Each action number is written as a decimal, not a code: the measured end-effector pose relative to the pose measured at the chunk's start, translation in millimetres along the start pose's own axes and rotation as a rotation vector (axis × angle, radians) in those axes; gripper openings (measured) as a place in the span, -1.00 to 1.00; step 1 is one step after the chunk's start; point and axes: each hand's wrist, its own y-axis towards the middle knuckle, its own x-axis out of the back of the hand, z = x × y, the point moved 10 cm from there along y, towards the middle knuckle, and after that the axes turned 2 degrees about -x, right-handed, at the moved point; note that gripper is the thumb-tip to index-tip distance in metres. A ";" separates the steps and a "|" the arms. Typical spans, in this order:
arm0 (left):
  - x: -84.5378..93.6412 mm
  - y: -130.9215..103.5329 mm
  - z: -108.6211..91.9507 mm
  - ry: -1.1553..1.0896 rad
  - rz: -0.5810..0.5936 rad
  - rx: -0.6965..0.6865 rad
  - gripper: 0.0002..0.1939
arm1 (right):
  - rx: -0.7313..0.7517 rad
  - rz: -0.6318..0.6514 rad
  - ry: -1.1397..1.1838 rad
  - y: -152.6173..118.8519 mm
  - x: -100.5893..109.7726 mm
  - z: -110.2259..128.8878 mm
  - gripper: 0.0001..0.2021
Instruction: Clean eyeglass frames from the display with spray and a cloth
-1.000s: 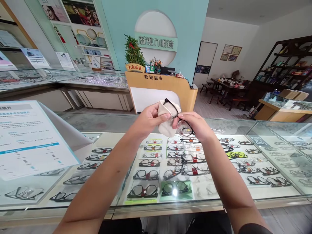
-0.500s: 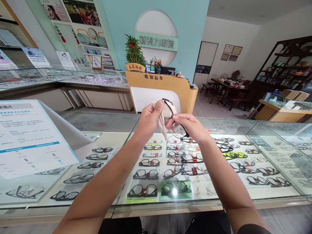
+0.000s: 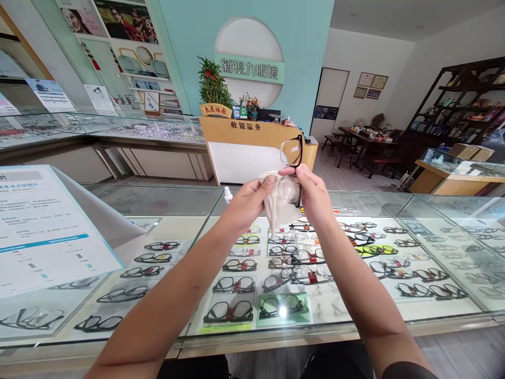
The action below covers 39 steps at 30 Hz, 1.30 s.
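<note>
Above the glass display case (image 3: 189,197), my right hand (image 3: 314,192) pinches a pair of black-rimmed eyeglasses (image 3: 301,150) at the middle. The frame stands on end, one clear lens above my fingers and the other below. My left hand (image 3: 249,202) is closed on a pale cleaning cloth (image 3: 271,213), which hangs down beside the lower lens. Whether the cloth touches that lens, I cannot tell. A small white bottle (image 3: 228,195) stands on the glass just beyond my left hand.
Rows of eyeglasses (image 3: 229,311) lie inside the case under the glass. A printed sign (image 3: 51,226) leans at the left. Across the floor stands a wooden counter (image 3: 252,134) with a potted plant (image 3: 215,84) on it. Another glass case (image 3: 465,168) is at the right.
The eyeglasses have turned from slanting down with the cloth around a lens to upright, both lenses showing. The cloth has come off the upper part. The bottle has come into sight.
</note>
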 end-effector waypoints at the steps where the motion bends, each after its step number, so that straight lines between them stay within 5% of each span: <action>1: -3.1 -1.5 1.6 0.015 0.015 0.016 -0.38 | -0.021 0.001 -0.003 -0.3 -0.9 -2.8 -0.60; 25: -10.3 -1.5 9.1 0.094 0.065 0.012 -0.40 | -0.124 0.152 0.126 -9.2 -28.5 -15.4 -0.59; 39: -19.9 -6.2 4.0 0.130 0.077 0.037 -0.45 | -0.169 0.108 0.219 -10.0 -30.9 -16.6 -0.61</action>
